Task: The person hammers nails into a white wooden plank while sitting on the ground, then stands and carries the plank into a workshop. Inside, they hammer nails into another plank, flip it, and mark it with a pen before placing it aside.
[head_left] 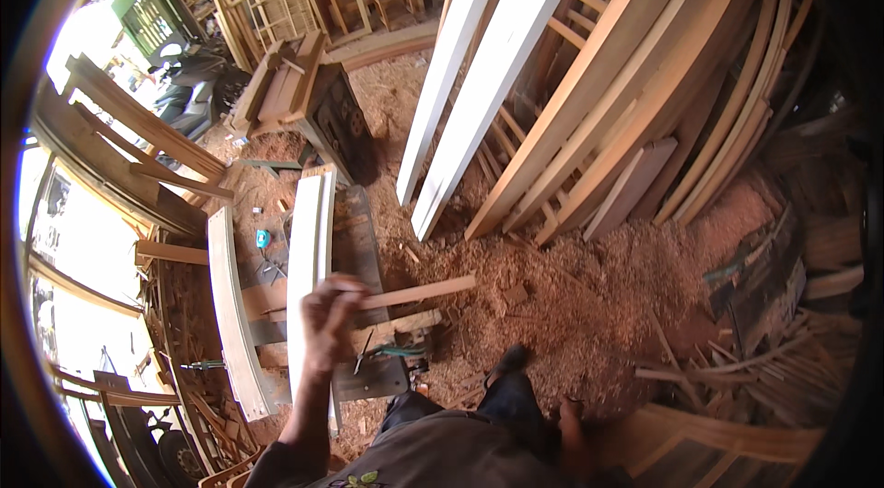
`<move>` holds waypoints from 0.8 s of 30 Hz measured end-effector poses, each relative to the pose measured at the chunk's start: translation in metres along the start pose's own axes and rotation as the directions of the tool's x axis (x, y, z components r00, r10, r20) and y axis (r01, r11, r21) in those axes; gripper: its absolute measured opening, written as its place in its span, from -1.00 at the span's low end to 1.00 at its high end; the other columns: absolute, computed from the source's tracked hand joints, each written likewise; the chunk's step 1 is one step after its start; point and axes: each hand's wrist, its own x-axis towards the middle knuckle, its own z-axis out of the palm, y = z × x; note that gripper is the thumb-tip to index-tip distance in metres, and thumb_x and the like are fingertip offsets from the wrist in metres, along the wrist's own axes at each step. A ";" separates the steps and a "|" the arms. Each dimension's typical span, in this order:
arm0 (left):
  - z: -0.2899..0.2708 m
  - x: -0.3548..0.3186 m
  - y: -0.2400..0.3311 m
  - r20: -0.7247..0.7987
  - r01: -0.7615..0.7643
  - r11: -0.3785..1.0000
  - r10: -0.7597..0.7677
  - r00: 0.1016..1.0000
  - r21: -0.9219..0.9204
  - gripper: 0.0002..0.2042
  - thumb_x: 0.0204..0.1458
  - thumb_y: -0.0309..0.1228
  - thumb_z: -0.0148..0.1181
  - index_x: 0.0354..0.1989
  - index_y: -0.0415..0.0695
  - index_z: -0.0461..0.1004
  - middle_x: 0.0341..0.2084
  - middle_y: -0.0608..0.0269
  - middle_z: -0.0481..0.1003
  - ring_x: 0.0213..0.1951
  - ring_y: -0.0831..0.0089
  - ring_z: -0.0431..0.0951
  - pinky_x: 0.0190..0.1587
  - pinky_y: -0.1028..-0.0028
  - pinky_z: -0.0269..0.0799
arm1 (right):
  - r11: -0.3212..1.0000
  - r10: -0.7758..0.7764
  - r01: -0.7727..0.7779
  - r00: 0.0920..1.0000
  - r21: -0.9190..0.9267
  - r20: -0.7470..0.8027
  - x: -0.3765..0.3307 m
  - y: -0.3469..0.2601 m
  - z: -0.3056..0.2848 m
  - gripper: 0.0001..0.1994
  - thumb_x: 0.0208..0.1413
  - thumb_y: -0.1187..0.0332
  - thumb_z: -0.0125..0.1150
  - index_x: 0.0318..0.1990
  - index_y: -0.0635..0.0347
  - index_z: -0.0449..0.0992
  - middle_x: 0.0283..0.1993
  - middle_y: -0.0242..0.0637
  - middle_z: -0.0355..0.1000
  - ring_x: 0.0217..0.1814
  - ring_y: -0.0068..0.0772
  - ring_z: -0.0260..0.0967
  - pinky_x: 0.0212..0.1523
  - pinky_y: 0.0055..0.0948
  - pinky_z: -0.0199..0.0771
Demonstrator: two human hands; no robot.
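Open sawdust floor (589, 295) right of bench (364, 239), leaning planks (488, 74) wall off the far side, scrap heap (764, 368) crowds right, bench top cluttered, possibly clamps.

Packages, labels, signs, screens: none seen.
Around the raised left hand (329, 318) lie only bare timber, boards and sawdust; nothing wrapped, labelled, signed or lit shows anywhere nearby.

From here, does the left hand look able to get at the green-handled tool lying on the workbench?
Probably yes. The left hand is raised just above the workbench, and the green-handled tool lies slightly lower right with nothing covering it. But the hand already grips a thin wooden strip, so its fingers are occupied.
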 end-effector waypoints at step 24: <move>0.360 0.326 0.131 0.346 -0.503 0.768 0.382 0.857 0.397 -0.42 0.19 0.05 0.42 -0.01 -0.34 0.61 -0.14 -0.07 0.68 -0.14 0.18 0.71 -0.06 0.17 0.69 | 0.998 -0.057 0.061 0.993 -0.032 0.103 0.046 -0.201 -0.057 -0.63 0.33 0.29 0.25 -0.56 0.22 0.53 -0.65 -0.20 0.46 -0.69 -0.28 0.41 -0.69 -0.22 0.35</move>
